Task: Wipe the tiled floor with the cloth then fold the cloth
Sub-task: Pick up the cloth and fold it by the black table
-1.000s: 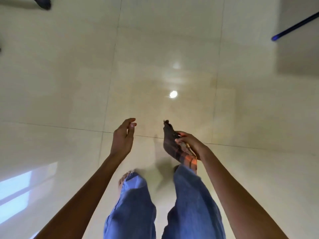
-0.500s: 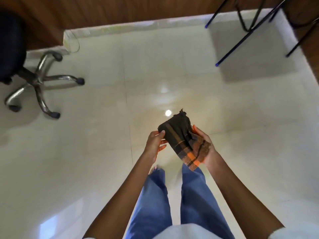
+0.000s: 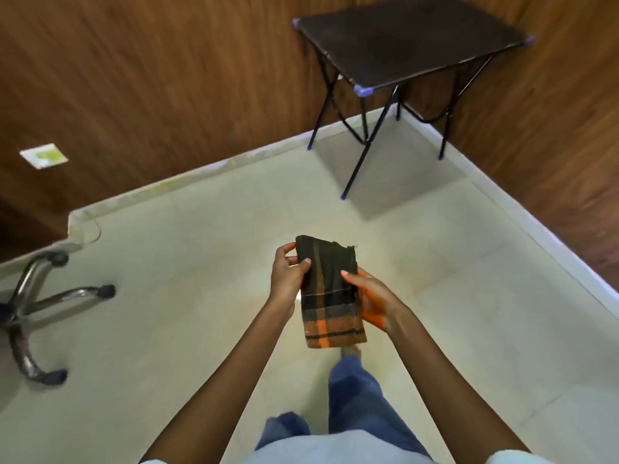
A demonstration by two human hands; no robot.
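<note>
Both your hands, left hand (image 3: pixel 288 279) and right hand (image 3: pixel 373 301), grip the folded cloth (image 3: pixel 330 293) above pale floor tiles (image 3: pixel 187 262); a table (image 3: pixel 412 41) stands in the wood-panelled corner.

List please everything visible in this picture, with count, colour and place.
cloth: 1, dark with orange stripes, folded, held between both hands
folding table: 1, dark top, black legs, far right corner
chair base: 1, chrome with black castors, left
wall plate: 1, white, left wall
tiled floor: cream, glossy
walls: brown wood panels
legs: 2, blue trousers, bottom centre
left hand: grips cloth's left edge
right hand: holds cloth's right side
</note>
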